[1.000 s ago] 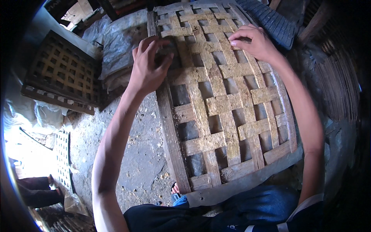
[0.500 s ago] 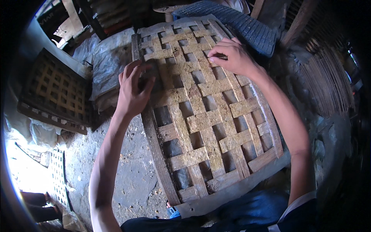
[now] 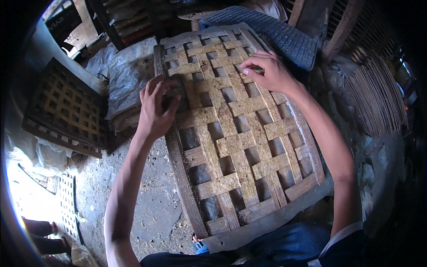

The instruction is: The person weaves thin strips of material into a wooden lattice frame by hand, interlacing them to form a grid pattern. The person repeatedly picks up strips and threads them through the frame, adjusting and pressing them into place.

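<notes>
A wooden lattice frame [image 3: 242,142] of crossing slats lies in front of me, with a rough yellowish crust over many of its slats. Over its left rail is my left hand [image 3: 156,109], fingers curved and thumb apart, nothing visible between them. Near the right side of the far half, my right hand [image 3: 270,73] hovers close above the slats with its thumb and forefinger tips drawn together. Anything pinched there is too small to make out. A grey sheet [image 3: 231,240] shows under the frame's near edge.
A blue plastic crate [image 3: 267,33] is beyond the frame at the far right. Another lattice frame [image 3: 66,100] leans at the left, near a plastic-covered stack [image 3: 131,75]. Thin boards [image 3: 376,95] stand stacked at the right. Another person's legs [image 3: 44,236] show at the lower left.
Both hands keep nearly the same pose over the frame. The left hand sits slightly lower and farther right in the picture; the view has shifted a little.
</notes>
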A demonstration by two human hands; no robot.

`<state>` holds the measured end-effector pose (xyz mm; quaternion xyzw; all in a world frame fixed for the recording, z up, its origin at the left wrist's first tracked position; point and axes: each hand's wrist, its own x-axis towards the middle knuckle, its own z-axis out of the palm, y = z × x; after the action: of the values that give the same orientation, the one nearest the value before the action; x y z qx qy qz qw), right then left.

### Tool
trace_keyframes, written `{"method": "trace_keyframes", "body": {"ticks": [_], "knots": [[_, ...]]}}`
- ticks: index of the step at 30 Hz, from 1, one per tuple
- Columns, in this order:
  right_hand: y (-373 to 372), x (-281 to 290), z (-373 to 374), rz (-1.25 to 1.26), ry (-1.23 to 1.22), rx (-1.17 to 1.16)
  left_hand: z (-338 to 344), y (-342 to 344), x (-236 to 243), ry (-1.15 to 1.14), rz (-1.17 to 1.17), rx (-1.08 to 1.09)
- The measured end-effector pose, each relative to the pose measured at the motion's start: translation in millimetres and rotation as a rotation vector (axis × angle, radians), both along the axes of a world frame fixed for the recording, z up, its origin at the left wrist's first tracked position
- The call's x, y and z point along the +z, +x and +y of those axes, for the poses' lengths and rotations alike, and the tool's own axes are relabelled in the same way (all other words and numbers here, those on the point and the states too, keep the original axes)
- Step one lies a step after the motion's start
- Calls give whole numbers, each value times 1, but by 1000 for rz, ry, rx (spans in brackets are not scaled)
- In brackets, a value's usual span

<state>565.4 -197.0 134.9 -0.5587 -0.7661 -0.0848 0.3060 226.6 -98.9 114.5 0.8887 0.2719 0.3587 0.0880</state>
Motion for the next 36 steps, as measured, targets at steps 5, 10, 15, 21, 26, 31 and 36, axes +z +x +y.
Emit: {"method": "trace_keyframes", "body": {"ticks": [5, 10, 15, 21, 26, 31, 36], "knots": [[-1, -5, 2, -63, 29, 19, 2, -3, -3, 23, 4, 3], [2, -7, 4, -80, 26, -39, 1, -1, -1, -8, 8, 11], [0, 6, 3, 183, 1, -163, 2, -1, -2, -6, 0, 4], [51, 18, -7, 341, 32, -475, 3, -1, -3, 7, 3, -1], [60, 18, -31, 39, 110, -769, 1, 1, 0, 17, 16, -3], [22, 23, -36, -238, -17, -222, 1, -2, -1, 6, 28, 21], [13, 17, -26, -187, -85, -121, 2, -1, -1, 15, 4, 5]]}}
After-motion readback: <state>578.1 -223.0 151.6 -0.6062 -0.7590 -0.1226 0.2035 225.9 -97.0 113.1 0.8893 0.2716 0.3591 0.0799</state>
